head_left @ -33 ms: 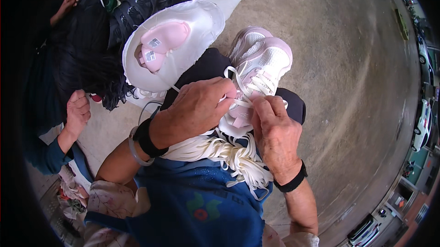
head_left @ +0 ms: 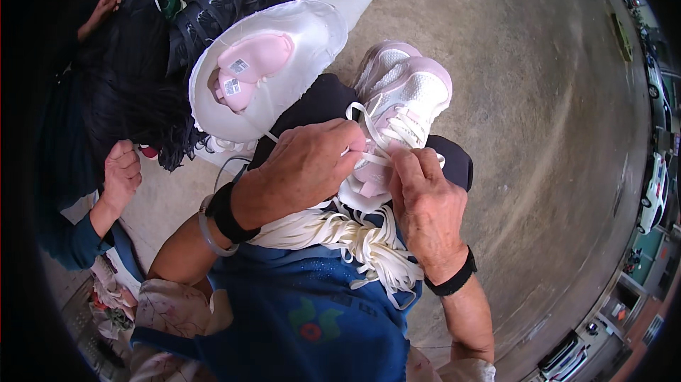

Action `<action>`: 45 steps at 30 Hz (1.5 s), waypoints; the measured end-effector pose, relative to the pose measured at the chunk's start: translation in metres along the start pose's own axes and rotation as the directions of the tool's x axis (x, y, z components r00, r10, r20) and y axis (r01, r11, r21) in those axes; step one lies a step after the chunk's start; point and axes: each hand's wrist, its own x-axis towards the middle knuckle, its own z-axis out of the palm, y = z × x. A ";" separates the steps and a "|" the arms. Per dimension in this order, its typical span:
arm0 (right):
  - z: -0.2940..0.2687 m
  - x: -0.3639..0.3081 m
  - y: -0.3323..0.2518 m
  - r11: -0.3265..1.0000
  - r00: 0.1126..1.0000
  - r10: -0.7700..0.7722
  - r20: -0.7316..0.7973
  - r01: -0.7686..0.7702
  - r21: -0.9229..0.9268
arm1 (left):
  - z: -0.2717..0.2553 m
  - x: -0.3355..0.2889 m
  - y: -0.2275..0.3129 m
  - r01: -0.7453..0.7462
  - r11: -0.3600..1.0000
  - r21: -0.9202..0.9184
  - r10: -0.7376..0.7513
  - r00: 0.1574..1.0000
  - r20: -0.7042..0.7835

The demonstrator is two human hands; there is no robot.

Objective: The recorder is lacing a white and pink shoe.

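Note:
A white and pink sneaker (head_left: 418, 95) rests in my lap, toe pointing away from me. White laces cross its front, and a loose shoelace (head_left: 374, 130) loops up near the tongue. My left hand (head_left: 316, 155) is closed, pinching the lace on the left side of the opening. On the other side, my right hand (head_left: 429, 201) grips the lace between thumb and fingers. The fingertips of both hands are partly hidden. Just below the shoe's heel, a thick bundle of cream shoelaces (head_left: 333, 236) lies across my blue apron (head_left: 305, 311).
Left of the shoe sits a white hat-like container (head_left: 312, 48) holding pink shoe tongues or pads (head_left: 259, 54). Several black shoes (head_left: 213, 20) are piled behind it. A dark-haired person (head_left: 117, 91) bends close by on the left. Concrete floor (head_left: 539, 134) stretches to the right, with parked vehicles (head_left: 656, 190) beyond.

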 end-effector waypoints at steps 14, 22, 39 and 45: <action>-0.006 -0.044 0.050 0.956 0.966 -0.259 -0.023 0.253 -0.149 | -0.007 0.001 0.004 -0.065 0.991 0.121 0.073 0.995 -0.068; -0.005 -0.045 0.042 0.996 0.989 -0.061 -0.131 0.068 0.051 | -0.007 -0.018 0.012 0.025 0.987 -0.161 -0.048 0.989 -0.141; -0.003 -0.024 0.010 0.986 0.990 0.127 -0.055 -0.120 0.117 | -0.002 -0.005 0.014 0.051 0.999 0.011 -0.050 0.994 -0.094; 0.000 -0.027 0.013 0.972 0.983 0.134 -0.123 -0.106 0.210 | -0.008 -0.009 0.019 0.121 0.988 0.094 -0.119 0.993 -0.024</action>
